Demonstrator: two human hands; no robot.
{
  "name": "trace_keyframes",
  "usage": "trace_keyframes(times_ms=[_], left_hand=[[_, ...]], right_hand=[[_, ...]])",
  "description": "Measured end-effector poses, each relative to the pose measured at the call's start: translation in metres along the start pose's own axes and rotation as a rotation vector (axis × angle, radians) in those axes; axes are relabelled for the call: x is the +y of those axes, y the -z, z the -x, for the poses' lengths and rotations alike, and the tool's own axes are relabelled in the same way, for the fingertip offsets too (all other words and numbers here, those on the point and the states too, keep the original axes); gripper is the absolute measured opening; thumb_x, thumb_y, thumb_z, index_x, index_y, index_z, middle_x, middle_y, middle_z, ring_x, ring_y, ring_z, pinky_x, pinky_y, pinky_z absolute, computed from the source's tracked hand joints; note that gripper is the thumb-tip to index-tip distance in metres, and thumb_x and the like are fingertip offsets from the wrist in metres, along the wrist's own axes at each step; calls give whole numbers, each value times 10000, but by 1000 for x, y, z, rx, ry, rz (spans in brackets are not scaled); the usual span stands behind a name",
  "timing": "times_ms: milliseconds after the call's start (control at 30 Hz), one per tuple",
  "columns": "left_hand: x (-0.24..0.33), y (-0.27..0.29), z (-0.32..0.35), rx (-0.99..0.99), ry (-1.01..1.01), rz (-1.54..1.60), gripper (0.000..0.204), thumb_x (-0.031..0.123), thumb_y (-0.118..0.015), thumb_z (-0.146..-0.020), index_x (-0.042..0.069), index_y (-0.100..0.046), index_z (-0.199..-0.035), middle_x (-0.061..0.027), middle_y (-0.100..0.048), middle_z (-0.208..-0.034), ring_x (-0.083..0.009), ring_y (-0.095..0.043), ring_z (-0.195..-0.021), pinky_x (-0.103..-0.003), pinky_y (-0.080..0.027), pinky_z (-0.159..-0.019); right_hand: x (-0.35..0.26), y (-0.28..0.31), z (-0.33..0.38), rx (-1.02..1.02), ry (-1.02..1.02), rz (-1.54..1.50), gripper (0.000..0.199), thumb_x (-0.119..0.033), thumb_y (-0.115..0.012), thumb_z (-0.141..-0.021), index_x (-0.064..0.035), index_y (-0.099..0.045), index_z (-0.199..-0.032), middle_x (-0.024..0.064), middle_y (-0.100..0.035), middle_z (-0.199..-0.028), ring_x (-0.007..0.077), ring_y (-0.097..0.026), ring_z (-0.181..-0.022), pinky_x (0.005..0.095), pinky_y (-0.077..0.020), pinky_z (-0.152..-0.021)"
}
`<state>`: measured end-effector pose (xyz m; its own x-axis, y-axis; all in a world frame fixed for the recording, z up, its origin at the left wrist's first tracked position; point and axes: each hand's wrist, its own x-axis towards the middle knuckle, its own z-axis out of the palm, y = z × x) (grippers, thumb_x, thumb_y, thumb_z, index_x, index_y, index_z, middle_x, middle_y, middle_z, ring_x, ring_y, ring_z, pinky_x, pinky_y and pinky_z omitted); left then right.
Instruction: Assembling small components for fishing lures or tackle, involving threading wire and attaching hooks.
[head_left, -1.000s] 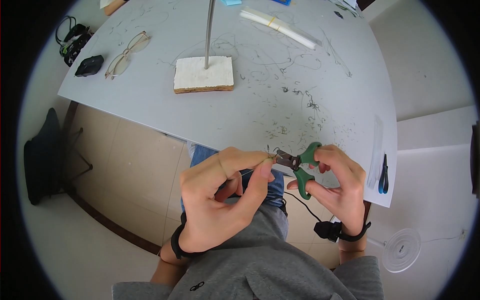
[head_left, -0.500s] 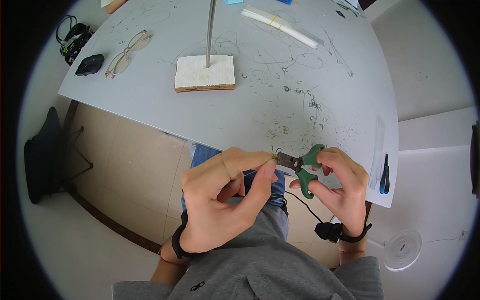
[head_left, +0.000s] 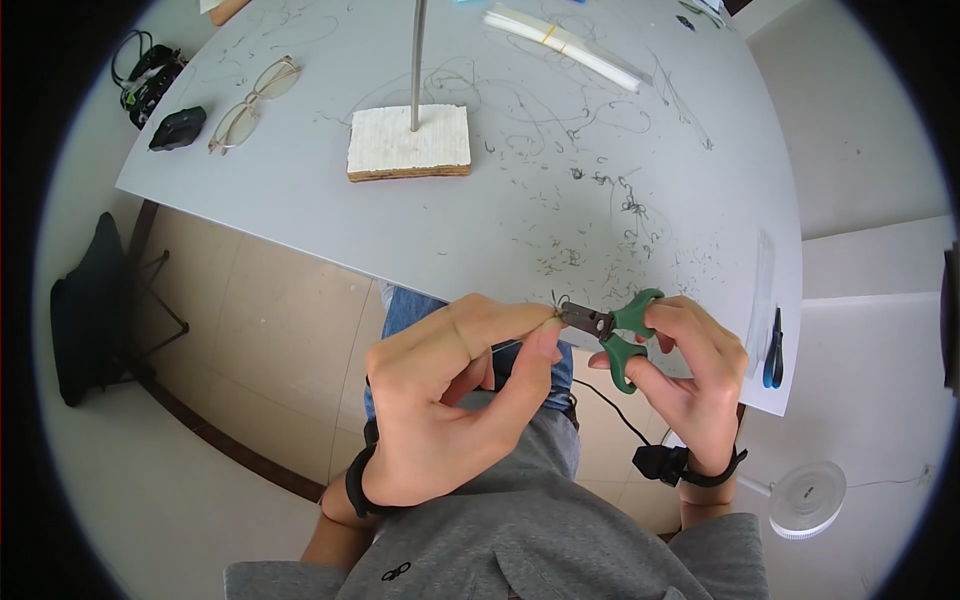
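Over the near edge of the table my left hand (head_left: 455,390) has its thumb and index fingertip pinched together. Between them is a small dark fishing hook (head_left: 564,300), whose curved end sticks up past the fingertips. A thin line runs back under the index finger. My right hand (head_left: 695,365) has its fingers in the handles of short-bladed green scissors (head_left: 630,318). The dark blades point left, their tips right beside the hook and my left fingertips. Whether the blades touch the line is too small to tell.
Dark clippings and loose hooks (head_left: 630,207) litter the grey table (head_left: 400,235). A metal rod stands in a white block (head_left: 408,145). Also there: glasses (head_left: 253,103), a black case (head_left: 178,129), a bundle of clear tubes (head_left: 565,48), and blue-black pliers (head_left: 773,350) at the right edge.
Both hands have shifted slightly to the right, the scissors along with my right hand. The blade tips stay close to my left fingertips, and the pinch holds.
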<state>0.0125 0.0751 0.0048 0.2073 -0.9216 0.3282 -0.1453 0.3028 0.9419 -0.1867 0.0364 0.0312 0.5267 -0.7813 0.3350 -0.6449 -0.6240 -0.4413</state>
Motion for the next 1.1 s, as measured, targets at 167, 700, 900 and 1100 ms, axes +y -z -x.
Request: trace_keyframes(times_ms=[167, 700, 900, 1100], left_hand=[[-3, -2, -7, -18, 6, -52, 104, -24, -699, -766, 25, -682, -855, -14, -629, -674, -16, -347, -438, -190, -233, -385], [-38, -30, -38, -83, 150, -104, 70, 23, -687, -770, 35, -681, -839, -28, -661, -709, -47, -335, -413, -206, -259, -387], [-32, -26, -37, -132, 129, -174, 74, 6, -681, -765, 31, -674, -834, -34, -678, -758, -64, -341, -409, -216, -288, -389], [-27, -21, -34, -158, 12, -249, 79, -15, -674, -757, 20, -658, -826, -60, -667, -770, -144, -518, -489, -236, -389, -420]], right_hand=[[5, -1, -1, -1, -43, 2, 351, -44, -777, -603, 8, -568, -880, 126, -607, -806, 261, -605, -675, 320, -484, -581], [37, -11, -2, 12, -508, -50, 263, -15, -731, -702, 10, -519, -856, 114, -566, -724, 196, -499, -563, 296, -430, -521], [36, 9, -14, -124, -364, 82, 375, -83, -785, -663, 17, -511, -898, 141, -544, -791, 267, -504, -616, 358, -441, -577], [28, 17, -19, -181, -220, 41, 447, -72, -806, -579, 16, -531, -921, 134, -563, -818, 294, -577, -698, 355, -473, -627]])
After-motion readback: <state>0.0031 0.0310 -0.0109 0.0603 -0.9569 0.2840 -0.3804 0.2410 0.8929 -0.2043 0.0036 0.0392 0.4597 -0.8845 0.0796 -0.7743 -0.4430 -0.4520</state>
